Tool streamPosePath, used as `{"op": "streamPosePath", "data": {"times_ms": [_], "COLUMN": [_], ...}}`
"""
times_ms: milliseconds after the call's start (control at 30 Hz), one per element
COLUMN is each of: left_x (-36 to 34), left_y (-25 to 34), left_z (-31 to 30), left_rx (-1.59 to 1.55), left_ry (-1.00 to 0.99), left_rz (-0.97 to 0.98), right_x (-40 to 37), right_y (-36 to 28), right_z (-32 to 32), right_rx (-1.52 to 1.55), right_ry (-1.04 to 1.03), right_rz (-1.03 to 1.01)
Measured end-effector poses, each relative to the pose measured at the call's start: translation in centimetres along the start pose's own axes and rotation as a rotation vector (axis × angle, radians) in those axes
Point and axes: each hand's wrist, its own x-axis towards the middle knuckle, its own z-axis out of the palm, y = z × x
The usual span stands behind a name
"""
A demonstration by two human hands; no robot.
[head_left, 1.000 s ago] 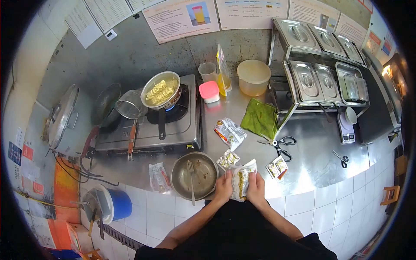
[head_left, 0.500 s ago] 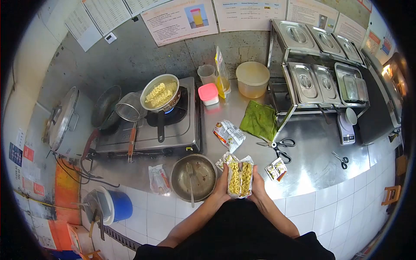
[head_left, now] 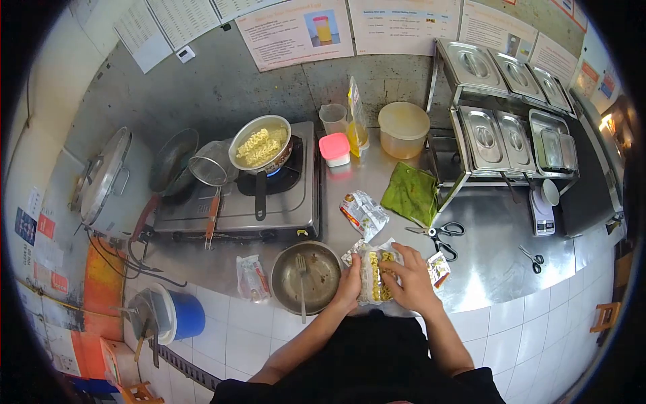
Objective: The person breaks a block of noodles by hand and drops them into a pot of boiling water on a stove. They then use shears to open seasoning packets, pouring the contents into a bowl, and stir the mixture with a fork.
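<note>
An opened packet of instant noodles [head_left: 375, 277] is between my hands at the counter's front edge, with yellow noodle block showing in its torn wrapper. My left hand [head_left: 348, 286] grips the packet's left side. Across the right side lies my right hand [head_left: 412, 281], fingers bent onto the noodles and wrapper; its fingertips are partly hidden. A pan with a fork [head_left: 301, 269] in it stands just left of the packet. Noodles [head_left: 261, 147] also lie in a saucepan [head_left: 260, 176] on the stove, over a blue flame.
Near my hands lie black-handled scissors [head_left: 447, 232], a seasoning sachet [head_left: 438, 271], a torn wrapper [head_left: 364, 214], another wrapper [head_left: 252, 277] and a green cloth [head_left: 410, 194]. A strainer [head_left: 210, 168] rests on the stove [head_left: 235, 214]. A rack of steel containers [head_left: 463, 161] stands at the right.
My right hand has shifted from the packet's right edge onto its face, fingers now over the noodles. The left hand keeps its hold. The camera view has shifted slightly.
</note>
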Motion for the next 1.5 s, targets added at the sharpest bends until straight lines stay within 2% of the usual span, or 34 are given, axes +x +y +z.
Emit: {"op": "streamPosePath", "data": {"times_ms": [67, 133, 233, 300, 467, 533, 567, 633, 800, 867, 900, 967, 1000, 1067, 1100, 1133, 1200, 1367, 1467, 1500], "left_x": [-0.3, -0.2, 0.8, 1.5, 1.8, 1.5, 1.3, 0.5, 0.1, -0.1, -0.2, -0.5, -0.7, -0.6, -0.5, -0.5, -0.4, -0.9, -0.7, -0.9], "left_y": [0.4, 0.6, -0.3, -0.9, -0.8, 0.0, 0.4, 1.3, 2.7, 2.7, 2.9, 3.3, 3.3, 3.2, 3.1, 3.1, 3.1, 3.8, 4.2, 4.6], "left_z": [0.5, 0.2, -1.5, -1.8, -2.3, -1.9, -1.6, -0.9, -1.1, -0.8, -0.6, -0.3, -0.3, -0.5, -0.6, -0.7, -0.6, 0.0, 0.1, 0.2], "left_rx": [0.03, 0.041, 0.039, 0.12, 0.036, -0.015, -0.091, -0.172, -0.317, -0.3, -0.284, -0.285, -0.286, -0.296, -0.305, -0.303, -0.266, -0.259, -0.258, -0.246], "left_ry": [0.015, 0.005, -0.099, -0.001, -0.048, -0.054, -0.095, -0.135, -0.223, -0.208, -0.195, -0.187, -0.175, -0.211, -0.248, -0.249, -0.256, -0.246, -0.247, -0.228], "left_rz": [0.001, 0.019, 0.012, 0.033, -0.003, -0.017, -0.023, -0.025, 0.013, 0.024, 0.041, 0.034, 0.023, 0.029, 0.035, 0.034, 0.021, 0.046, 0.086, 0.106], "right_x": [0.3, 0.9, 1.7, 2.2, 2.9, 2.9, 2.8, 2.8, 3.6, 3.4, 3.5, 3.6, 3.7, 4.0, 4.1, 4.1, 4.0, 4.4, 4.5, 4.6], "right_y": [-0.1, -0.8, -0.5, -0.4, -0.3, 0.1, 0.0, -0.2, -1.5, -0.9, -0.4, 0.3, 0.1, -0.6, -1.3, -1.7, -2.3, -2.6, -2.6, -2.8], "right_z": [-0.2, -1.4, -1.1, -0.9, -0.9, -0.6, -0.6, -0.8, -2.9, -2.7, -2.3, -1.7, -1.9, -3.0, -3.2, -2.9, -2.2, -1.7, -1.8, -2.3], "right_rx": [-0.019, -0.09, -0.046, -0.072, -0.009, 0.137, 0.135, 0.152, 0.141, 0.405, 0.403, 0.616, 0.615, 0.491, 0.269, 0.269, -0.154, -0.185, -0.109, 0.009], "right_ry": [-0.056, -0.249, -0.371, -0.401, -0.46, -0.366, -0.368, -0.182, -0.019, -0.017, -0.015, 0.204, 0.201, -0.109, -0.176, -0.173, -0.294, -0.309, -0.249, -0.229], "right_rz": [0.047, 0.059, 0.145, 0.14, 0.133, 0.07, 0.066, -0.056, -0.181, -0.005, -0.006, 0.204, 0.203, 0.197, 0.073, 0.073, -0.011, -0.035, -0.056, -0.01]}}
